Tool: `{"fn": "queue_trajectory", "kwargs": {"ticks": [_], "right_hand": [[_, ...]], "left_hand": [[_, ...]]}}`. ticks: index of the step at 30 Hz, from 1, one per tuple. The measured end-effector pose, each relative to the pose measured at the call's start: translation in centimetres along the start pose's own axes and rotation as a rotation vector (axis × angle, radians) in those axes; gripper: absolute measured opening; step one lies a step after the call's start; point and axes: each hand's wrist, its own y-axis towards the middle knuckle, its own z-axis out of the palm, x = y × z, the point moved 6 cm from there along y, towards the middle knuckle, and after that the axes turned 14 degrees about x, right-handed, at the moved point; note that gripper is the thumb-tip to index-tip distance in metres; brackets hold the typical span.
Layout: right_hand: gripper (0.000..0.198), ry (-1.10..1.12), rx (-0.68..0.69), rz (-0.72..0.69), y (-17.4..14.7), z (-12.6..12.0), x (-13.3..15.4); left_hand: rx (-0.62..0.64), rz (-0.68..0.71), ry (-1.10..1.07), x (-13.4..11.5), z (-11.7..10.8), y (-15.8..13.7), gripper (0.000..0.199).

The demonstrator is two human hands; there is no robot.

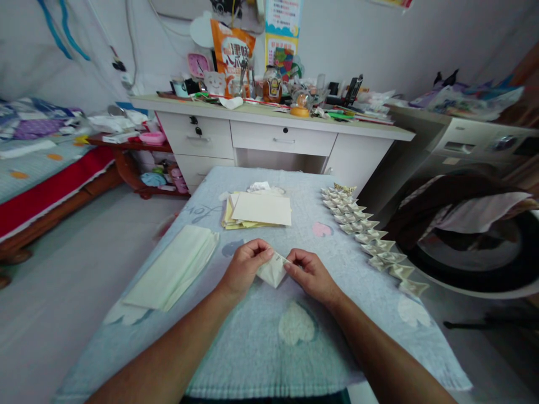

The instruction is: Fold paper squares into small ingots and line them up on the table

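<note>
Between my two hands is a small folded piece of pale paper [273,272], held just above the cloth-covered table. My left hand [248,264] pinches its upper left part between thumb and fingers. On the other side, my right hand [310,274] grips the right corner in a pinch. The paper comes to a point at the bottom, towards me. Beyond the hands lies a stack of cream and yellow paper sheets [261,209]. To the left rests a folded pile of pale green paper [174,266]. Along the right runs a double row of folded paper boats [373,235].
A blue patterned cloth [248,350] covers the table. Behind it stands a white desk [284,137] crowded with jars, a snack bag [233,56] and a pink clock [197,65]. A washing machine [467,147] with clothes hanging from its door is at right, a bed [46,185] at left.
</note>
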Motion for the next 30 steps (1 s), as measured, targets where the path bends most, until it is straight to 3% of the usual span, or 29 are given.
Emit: {"fn": "queue_trajectory", "kwargs": {"ticks": [4, 11, 21, 30], "right_hand": [[0.028, -0.033, -0.022, -0.037, -0.1, -0.1, 0.4], [0.011, -0.201, -0.132, -0.228, -0.2, -0.2, 2.0], [0.002, -0.272, -0.175, -0.221, -0.4, -0.5, 2.5], [0.005, -0.307, -0.184, -0.191, -0.3, -0.6, 2.1]], "left_hand": [[0.006, 0.010, 0.050, -0.3, 0.2, 0.0, 0.021], [0.006, 0.080, 0.306, -0.8, 0.3, -0.3, 0.018], [0.005, 0.141, 0.464, -1.2, 0.7, -0.5, 0.016], [-0.088, 0.212, 0.543, -1.9, 0.4, -0.9, 0.014]]}}
